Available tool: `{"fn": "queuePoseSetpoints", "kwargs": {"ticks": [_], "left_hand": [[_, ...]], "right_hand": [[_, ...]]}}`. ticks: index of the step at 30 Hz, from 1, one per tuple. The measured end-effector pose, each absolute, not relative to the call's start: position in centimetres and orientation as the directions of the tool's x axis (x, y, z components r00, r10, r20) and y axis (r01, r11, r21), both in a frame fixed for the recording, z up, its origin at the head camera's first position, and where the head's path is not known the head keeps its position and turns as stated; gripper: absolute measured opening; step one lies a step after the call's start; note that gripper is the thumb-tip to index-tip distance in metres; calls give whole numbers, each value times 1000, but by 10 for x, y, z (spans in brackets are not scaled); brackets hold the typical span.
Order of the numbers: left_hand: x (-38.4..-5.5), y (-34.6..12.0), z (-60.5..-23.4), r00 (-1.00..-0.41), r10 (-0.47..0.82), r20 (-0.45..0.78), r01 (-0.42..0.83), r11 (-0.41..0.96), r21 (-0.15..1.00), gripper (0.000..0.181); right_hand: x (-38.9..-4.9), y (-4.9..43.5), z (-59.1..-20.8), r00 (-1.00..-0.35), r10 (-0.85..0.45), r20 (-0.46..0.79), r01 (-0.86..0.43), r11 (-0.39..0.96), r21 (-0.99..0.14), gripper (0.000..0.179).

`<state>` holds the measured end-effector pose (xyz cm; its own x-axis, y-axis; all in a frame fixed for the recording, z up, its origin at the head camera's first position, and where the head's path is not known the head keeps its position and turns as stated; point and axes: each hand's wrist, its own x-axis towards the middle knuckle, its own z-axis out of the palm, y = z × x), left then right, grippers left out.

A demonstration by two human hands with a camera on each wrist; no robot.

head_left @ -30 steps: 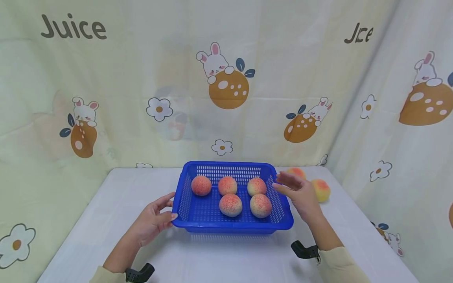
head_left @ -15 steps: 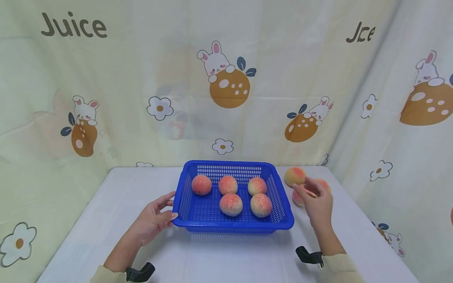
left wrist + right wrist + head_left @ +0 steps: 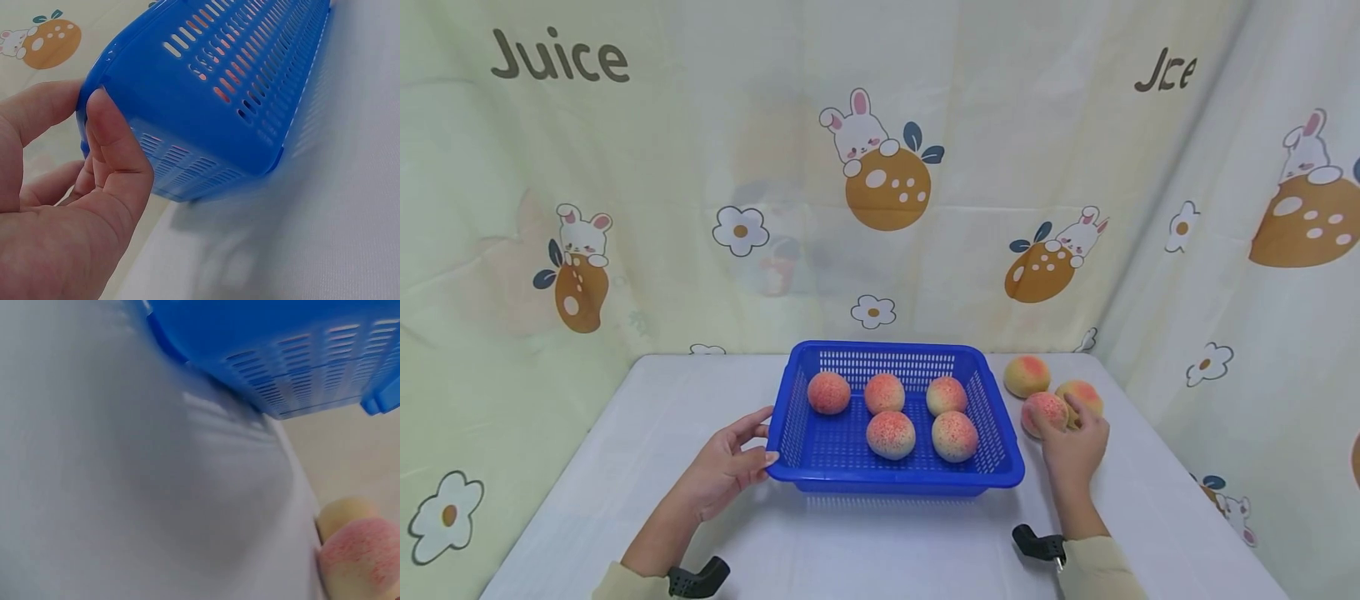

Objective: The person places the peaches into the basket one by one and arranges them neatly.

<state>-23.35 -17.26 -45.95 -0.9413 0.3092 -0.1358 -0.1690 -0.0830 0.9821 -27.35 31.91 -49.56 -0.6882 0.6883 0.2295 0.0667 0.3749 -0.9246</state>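
Note:
A blue plastic basket point(image 3: 895, 477) stands on the table and holds several pink-speckled peaches, among them a peach point(image 3: 891, 435) near the front. My left hand point(image 3: 722, 471) pinches the basket's left rim. In the left wrist view, the thumb of the left hand point(image 3: 69, 206) presses the rim's near side, with fingers behind it. Right of the basket, my right hand point(image 3: 1075, 450) holds a pink peach point(image 3: 1043, 410) between thumb and fingers, low at the table. That peach point(image 3: 362, 559) shows at the right wrist view's lower right, where the hand itself is out of sight.
Beyond the right hand lie two yellow-orange peaches, one peach point(image 3: 1027, 376) at the back and another peach point(image 3: 1084, 395) partly behind the fingers. The white table point(image 3: 880, 550) ends at a printed curtain point(image 3: 700, 150) at the back and right.
My right hand has moved from the basket's right rim to the peaches on the right, then lowered round the pink one. The left hand and basket have stayed put.

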Motion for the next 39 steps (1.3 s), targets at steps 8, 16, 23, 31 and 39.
{"fn": "queuePoseSetpoints", "kwargs": {"ticks": [8,16,23,31,39], "left_hand": [[-235,-172,-461,-942,304,-140,-173,-86,981,79],[-233,-172,-460,-941,312,-130,-163,-82,983,79],[-232,-172,-459,-940,315,-129,-165,-89,982,78],[-233,-173,-459,-940,315,-130,-166,-90,982,78],[-234,-172,-459,-940,313,-136,-170,-86,982,78]], "right_hand": [[-285,323,-507,-694,693,195,112,371,-922,87],[-290,325,-511,-721,668,183,151,410,-900,92],[-295,328,-514,-732,654,191,163,440,-883,93],[-296,329,-514,-730,655,194,158,438,-885,87],[-293,329,-513,-736,652,180,164,430,-888,83]]}}
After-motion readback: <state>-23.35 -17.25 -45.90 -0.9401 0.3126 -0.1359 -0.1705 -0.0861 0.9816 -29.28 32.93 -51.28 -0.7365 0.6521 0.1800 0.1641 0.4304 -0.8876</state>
